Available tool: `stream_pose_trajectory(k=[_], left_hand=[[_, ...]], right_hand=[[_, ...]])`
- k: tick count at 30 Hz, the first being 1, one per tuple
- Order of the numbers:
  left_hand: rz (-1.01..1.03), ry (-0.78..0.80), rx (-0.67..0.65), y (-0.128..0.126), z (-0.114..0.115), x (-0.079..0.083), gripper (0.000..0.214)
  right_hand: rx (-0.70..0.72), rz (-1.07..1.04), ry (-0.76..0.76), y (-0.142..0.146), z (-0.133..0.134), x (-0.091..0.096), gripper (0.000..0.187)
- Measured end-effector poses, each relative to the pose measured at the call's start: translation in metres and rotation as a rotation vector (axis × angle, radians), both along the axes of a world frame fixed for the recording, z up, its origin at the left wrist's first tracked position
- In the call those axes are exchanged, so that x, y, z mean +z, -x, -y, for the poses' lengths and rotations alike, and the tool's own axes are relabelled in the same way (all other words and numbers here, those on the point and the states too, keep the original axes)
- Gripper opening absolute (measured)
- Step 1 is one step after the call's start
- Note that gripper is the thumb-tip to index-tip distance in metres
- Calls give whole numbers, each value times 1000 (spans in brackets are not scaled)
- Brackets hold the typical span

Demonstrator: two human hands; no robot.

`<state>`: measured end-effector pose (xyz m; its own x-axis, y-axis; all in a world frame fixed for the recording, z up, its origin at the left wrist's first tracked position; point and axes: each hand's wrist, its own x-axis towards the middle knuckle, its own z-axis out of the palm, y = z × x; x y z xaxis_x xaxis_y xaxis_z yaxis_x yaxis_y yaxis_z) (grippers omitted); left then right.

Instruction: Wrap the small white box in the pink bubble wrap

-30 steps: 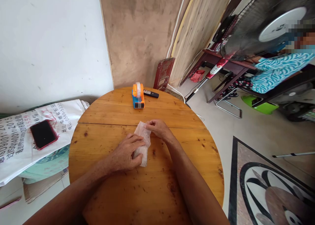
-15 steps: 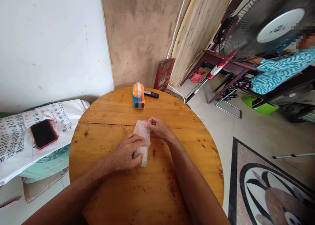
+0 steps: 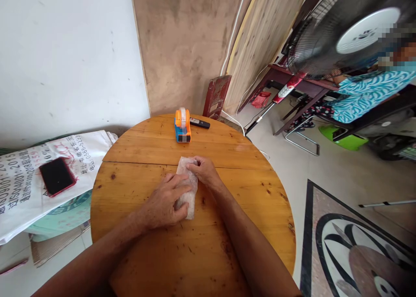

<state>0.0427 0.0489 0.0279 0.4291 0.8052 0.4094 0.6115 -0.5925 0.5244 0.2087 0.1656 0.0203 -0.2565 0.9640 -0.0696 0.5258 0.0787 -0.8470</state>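
A flat, narrow bundle of whitish bubble wrap (image 3: pixel 189 197) lies lengthwise on the round wooden table (image 3: pixel 260 227). What is inside it, if anything, does not show. My left hand (image 3: pixel 167 199) rests over its left side, fingers bent across the top and thumb at the lower edge. With thumb and fingers, my right hand (image 3: pixel 203 169) grips the bundle's upper right corner. Beyond both hands stands an orange and blue tape dispenser (image 3: pixel 182 126) with a roll of clear tape.
Behind the dispenser lies a dark handheld device (image 3: pixel 199 123). A phone (image 3: pixel 57 176) rests on a white printed sack (image 3: pixel 94 152) at the left. A chair back (image 3: pixel 217 95) stands beyond the table. To the right are a large fan (image 3: pixel 351 33) and a seated person in a patterned top (image 3: pixel 373 91).
My right hand has shifted slightly left and inward over the wrap's upper corner, its thumb now lying further across. My left hand keeps its place, its fingers a little more spread.
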Motion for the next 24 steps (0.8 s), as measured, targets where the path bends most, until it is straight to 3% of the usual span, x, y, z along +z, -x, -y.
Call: stream_pose_trajectory(k=[6, 13, 18, 24], left_hand=[[-117, -100, 76, -3, 8, 10, 30], [-112, -99, 25, -4, 9, 9, 26], [-42, -48, 37, -2, 9, 5, 28], [23, 93, 145, -1, 10, 2, 55]], right_hand=[[-11, 113, -110, 3, 1, -1, 17], [-8, 187, -143, 6, 1, 2, 17], [-10, 134, -97, 4, -1, 2, 17], [17, 8, 67, 0, -2, 3, 22]])
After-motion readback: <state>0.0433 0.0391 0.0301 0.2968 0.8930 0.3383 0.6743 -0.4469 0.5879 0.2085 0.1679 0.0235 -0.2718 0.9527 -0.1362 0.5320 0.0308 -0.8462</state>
